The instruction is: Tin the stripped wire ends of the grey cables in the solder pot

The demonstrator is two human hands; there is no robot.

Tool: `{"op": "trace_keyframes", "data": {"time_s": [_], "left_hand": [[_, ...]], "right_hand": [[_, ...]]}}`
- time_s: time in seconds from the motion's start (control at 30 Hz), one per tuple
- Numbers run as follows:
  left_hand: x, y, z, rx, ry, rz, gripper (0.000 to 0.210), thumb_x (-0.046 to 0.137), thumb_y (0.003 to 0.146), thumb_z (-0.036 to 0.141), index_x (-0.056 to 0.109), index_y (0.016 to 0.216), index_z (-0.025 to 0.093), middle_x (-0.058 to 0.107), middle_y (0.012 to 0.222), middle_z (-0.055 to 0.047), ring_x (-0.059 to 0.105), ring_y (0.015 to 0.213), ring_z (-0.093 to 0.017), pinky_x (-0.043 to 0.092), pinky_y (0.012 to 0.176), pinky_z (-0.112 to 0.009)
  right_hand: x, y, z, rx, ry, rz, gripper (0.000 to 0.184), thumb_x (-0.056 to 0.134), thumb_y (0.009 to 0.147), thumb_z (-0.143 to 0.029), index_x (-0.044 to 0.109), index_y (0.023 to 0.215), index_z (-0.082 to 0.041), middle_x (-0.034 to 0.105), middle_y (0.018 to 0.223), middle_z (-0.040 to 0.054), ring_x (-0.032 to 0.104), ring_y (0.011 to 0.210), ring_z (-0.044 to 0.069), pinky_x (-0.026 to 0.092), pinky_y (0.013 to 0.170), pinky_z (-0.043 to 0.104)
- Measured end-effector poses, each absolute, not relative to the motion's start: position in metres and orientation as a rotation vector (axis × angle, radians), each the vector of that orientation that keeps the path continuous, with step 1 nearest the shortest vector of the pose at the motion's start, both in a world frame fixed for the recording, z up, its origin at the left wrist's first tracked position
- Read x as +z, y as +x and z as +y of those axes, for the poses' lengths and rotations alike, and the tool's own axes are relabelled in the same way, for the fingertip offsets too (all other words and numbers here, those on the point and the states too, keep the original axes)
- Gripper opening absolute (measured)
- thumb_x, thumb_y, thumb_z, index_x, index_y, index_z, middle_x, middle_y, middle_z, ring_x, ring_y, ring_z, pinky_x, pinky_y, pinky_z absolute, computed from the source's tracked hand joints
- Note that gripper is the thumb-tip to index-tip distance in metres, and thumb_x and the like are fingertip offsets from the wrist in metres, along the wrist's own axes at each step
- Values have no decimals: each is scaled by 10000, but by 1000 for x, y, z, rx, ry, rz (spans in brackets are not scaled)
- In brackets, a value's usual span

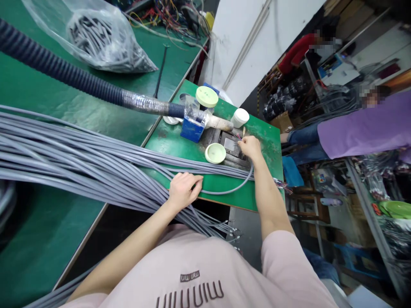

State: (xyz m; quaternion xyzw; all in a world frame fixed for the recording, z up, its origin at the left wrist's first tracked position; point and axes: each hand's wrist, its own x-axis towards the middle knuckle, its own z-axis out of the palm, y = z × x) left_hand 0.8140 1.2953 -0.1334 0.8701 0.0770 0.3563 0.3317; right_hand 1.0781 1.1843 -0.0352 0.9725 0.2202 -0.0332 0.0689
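My right hand (250, 147) pinches the end of a grey cable (229, 190), with thin coloured wires (239, 137) poking out past the fingertips. Those wires are over a small square silvery bath (230, 144) that looks like a solder pot. From the right hand the cable loops down and back toward my left hand (183, 188), whose fingers curl around it at the bench's front edge; the fingers' undersides are hidden. A thick bundle of grey cables (80, 154) runs from the left, passing behind and beneath the left hand. A pale round dish (215, 153) sits just left of the bath.
A ribbed hose (64, 72) ends in a taped nozzle beside the bath, resting on a blue box (192, 129). Nearby are a pale-lidded tub (207, 96) and a white jar (240, 117). A plastic bag of cable pieces (105, 38) lies behind. Two other people are at the right.
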Motion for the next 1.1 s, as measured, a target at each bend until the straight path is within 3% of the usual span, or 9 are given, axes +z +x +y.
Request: {"op": "trace_keyframes", "data": {"time_s": [0.4,0.67,0.8,0.93,1.1], "left_hand": [[-134,814,1296,921,2280,196,147,528,861,213,672,840,196,633,618,-11,538,579,-137,349,592,-302],[-135,814,1296,933,2279,181,126,542,852,203,667,850,194,629,616,-10,547,585,-143,358,598,-300],[-138,814,1299,938,2272,159,108,565,836,195,668,869,194,652,641,-12,563,597,-150,365,604,-305],[-131,815,1299,901,2142,173,108,582,822,204,687,842,192,661,646,-12,577,607,-145,387,617,-295],[-100,826,1264,579,1549,213,158,648,776,279,713,880,179,676,729,-21,577,646,-129,455,641,-262]], "right_hand": [[-53,1088,1186,-196,2924,604,260,509,808,-310,731,818,-175,717,963,144,643,913,253,453,779,316],[-44,1083,1184,-151,2970,602,242,510,804,-305,707,745,-177,718,903,116,640,888,230,441,759,286],[-24,1059,1166,-165,3235,693,261,524,791,-319,633,613,-163,661,664,53,623,696,181,425,645,251],[-9,1006,1137,-519,3759,803,280,557,762,-354,532,551,-171,509,481,-35,457,413,85,332,445,209],[-13,934,1115,-878,4076,832,292,613,748,-392,565,572,-164,474,442,-59,399,358,54,283,382,190]]}}
